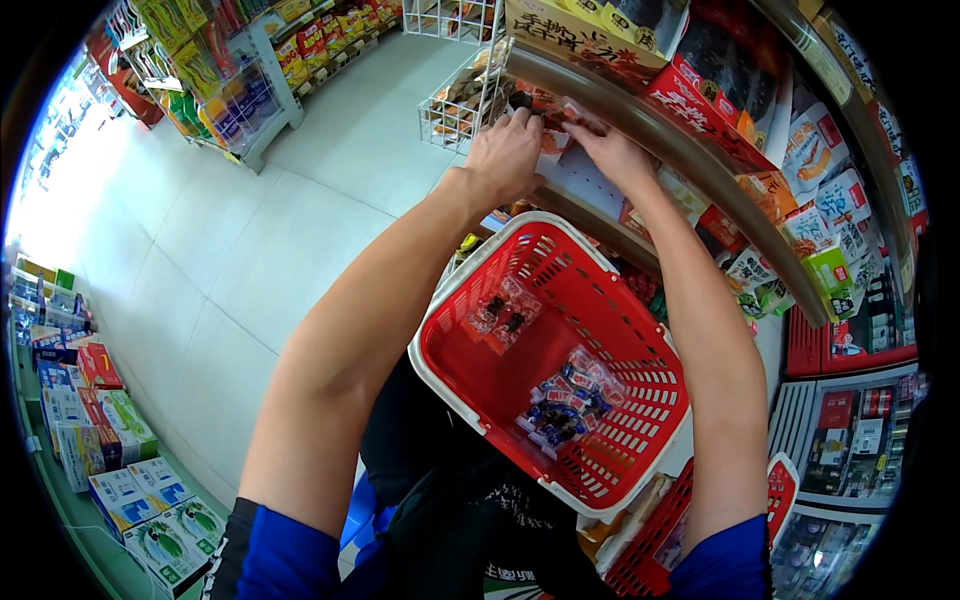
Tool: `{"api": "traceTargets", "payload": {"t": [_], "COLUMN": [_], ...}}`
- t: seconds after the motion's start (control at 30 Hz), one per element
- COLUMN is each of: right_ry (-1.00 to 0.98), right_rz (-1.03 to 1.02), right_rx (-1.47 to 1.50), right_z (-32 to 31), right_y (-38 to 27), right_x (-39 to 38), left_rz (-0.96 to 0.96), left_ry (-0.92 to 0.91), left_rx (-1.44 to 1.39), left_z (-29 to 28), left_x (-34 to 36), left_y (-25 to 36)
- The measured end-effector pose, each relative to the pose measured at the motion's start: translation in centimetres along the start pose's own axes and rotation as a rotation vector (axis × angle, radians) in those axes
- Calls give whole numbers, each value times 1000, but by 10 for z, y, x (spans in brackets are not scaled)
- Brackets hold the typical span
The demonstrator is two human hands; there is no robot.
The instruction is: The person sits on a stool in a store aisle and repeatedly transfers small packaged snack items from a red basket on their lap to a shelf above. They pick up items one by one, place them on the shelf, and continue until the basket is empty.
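Observation:
Both my hands reach into a shelf bin at the top, among small red snack packets (552, 142). My left hand (508, 152) is bent over the bin's left end with its fingers curled down; what they grip, if anything, is hidden. Just right of it, my right hand (612, 155) pinches a small reddish packet (582, 116) between thumb and fingers. Below my hands, between my forearms, a red shopping basket with a white rim (432, 352) sits tilted. Inside lie a clear bag of red-and-dark pieces (505, 312) and a bag of blue-and-white wrapped pieces (572, 400).
A curved brown shelf rail (690, 165) runs close over my right hand. White wire baskets (450, 118) hang left of my left hand. Bagged snacks (800, 230) fill the right shelf. Boxes (165, 515) stand lower left beside the tiled floor (235, 250).

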State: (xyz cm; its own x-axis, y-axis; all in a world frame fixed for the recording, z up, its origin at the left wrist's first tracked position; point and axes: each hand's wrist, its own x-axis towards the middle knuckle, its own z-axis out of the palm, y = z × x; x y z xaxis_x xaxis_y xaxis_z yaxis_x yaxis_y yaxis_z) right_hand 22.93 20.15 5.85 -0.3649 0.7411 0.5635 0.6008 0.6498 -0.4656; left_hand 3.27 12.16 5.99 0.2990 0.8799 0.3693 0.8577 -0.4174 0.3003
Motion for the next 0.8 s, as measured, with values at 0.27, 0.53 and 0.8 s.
{"api": "traceTargets", "payload": {"t": [0.27, 0.53, 0.8], "right_ry": [39, -90, 158], "right_rz": [13, 14, -133], "right_rx": [-451, -655, -172], "right_z": [-7, 3, -4], "right_y": [-34, -39, -29], "right_x": [-11, 3, -5], "left_rz": [-43, -13, 6], "left_ry": [-16, 17, 43], "left_rx": [-16, 46, 68], "left_z": [-8, 7, 8], "left_x": [-9, -9, -14], "left_y": [-1, -2, -2]}}
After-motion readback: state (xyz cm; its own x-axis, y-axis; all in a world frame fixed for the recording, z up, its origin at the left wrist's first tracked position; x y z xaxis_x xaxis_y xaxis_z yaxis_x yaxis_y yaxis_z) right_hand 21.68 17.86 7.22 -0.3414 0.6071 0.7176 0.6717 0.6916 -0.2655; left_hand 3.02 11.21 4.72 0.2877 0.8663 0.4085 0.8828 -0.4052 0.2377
